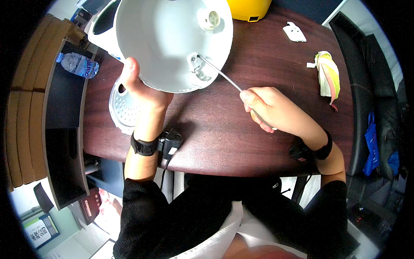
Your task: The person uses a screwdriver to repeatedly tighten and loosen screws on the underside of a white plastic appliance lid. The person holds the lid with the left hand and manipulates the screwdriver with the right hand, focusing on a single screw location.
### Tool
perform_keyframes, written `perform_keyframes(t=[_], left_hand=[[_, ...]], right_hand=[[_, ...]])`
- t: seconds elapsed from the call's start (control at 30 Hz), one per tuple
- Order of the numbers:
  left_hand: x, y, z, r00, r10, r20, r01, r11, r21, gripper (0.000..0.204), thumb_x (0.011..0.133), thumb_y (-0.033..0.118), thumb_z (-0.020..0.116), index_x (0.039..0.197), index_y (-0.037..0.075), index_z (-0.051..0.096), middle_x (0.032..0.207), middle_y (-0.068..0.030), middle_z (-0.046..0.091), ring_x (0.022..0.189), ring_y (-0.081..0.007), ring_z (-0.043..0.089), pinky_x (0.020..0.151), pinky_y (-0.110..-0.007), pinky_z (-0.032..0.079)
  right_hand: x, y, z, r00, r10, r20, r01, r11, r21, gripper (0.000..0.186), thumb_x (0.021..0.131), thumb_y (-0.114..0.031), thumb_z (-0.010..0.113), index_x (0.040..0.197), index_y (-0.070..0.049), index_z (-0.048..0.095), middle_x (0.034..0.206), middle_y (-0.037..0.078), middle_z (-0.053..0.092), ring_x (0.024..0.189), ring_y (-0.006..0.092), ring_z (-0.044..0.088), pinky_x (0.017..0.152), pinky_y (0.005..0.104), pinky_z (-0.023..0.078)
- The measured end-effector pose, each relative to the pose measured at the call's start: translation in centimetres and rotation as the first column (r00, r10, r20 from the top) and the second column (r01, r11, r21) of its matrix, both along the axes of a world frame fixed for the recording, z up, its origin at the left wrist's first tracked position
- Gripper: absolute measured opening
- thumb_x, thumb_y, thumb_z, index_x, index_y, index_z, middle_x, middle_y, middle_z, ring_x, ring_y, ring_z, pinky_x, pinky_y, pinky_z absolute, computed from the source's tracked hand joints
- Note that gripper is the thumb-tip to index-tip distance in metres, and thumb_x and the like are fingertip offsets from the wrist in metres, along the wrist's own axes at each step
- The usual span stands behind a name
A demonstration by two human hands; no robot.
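Note:
A white, hollow, round appliance housing (159,43) with a side handle, much like an electric kettle body, is held tilted with its open side toward me. My left hand (144,88) grips its lower left rim, thumb up along the outside; the other fingers are hidden beneath it. In my right hand (267,105) is a screwdriver (224,77), its handle mostly covered by the fingers. The tip meets a small metal bracket (196,62) on the inner wall. Higher inside sits a round cream-coloured fitting (210,20). Beside my left wrist lies a white perforated disc (122,105).
On the dark wooden table (215,142) stand a yellow appliance (249,8) at the back, a small white plastic part (294,32) and a crumpled yellow-green wrapper (328,75) at right. A water bottle (79,64) lies at left, near stacked cardboard boxes (21,134).

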State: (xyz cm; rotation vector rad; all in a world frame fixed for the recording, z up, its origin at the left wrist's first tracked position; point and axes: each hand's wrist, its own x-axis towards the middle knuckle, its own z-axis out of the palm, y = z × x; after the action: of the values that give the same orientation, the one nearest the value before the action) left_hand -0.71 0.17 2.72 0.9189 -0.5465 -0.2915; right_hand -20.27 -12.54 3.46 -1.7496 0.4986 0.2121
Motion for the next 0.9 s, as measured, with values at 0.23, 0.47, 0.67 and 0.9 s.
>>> perform_keyframes(t=[0.23,0.47,0.67,0.9], left_hand=[[-0.6,0.3,-0.2,0.998,0.02,0.055,-0.022,0.999,0.042,0.063,0.075,0.054,0.05,0.106,0.0,0.051,0.096,-0.01,0.056,0.088,-0.0198,0.054,0.075,-0.031,0.043],[-0.3,0.7,-0.9,0.996,0.045,0.078,-0.047,0.999,0.022,0.071,0.072,0.059,0.05,0.114,0.001,0.047,0.104,-0.0117,0.052,0.096,-0.0222,0.052,0.079,-0.035,0.042],[-0.3,1.2,-0.8,0.998,-0.007,0.064,0.002,0.997,0.071,0.079,0.072,0.065,0.038,0.129,0.01,0.04,0.124,-0.0117,0.043,0.114,-0.0273,0.043,0.094,-0.042,0.035],[-0.4,0.8,-1.2,0.999,-0.05,0.002,0.05,0.995,-0.082,0.066,0.07,0.05,0.055,0.114,0.002,0.047,0.107,-0.0122,0.052,0.099,-0.0243,0.051,0.084,-0.036,0.041]], right_hand=[[-0.5,-1.0,0.8,0.998,0.008,-0.065,-0.005,0.999,0.054,0.045,0.095,-0.038,0.038,0.076,0.001,0.05,0.048,0.002,0.044,0.034,0.0097,0.043,0.032,0.0247,0.035],[-0.3,-0.3,0.9,1.0,-0.009,-0.015,0.009,1.0,0.03,0.043,0.096,-0.036,0.037,0.077,0.001,0.049,0.047,0.002,0.044,0.034,0.0102,0.043,0.032,0.0249,0.034],[-0.1,0.0,0.3,0.998,0.067,0.013,-0.067,0.997,0.049,0.041,0.098,-0.035,0.031,0.077,-0.003,0.045,0.049,0.002,0.044,0.034,0.0089,0.041,0.035,0.0223,0.034],[0.2,-0.1,-1.0,0.998,0.067,0.007,-0.067,0.962,0.263,0.044,0.097,-0.04,0.029,0.078,-0.004,0.044,0.05,0.003,0.044,0.035,0.0108,0.043,0.034,0.0236,0.036]])
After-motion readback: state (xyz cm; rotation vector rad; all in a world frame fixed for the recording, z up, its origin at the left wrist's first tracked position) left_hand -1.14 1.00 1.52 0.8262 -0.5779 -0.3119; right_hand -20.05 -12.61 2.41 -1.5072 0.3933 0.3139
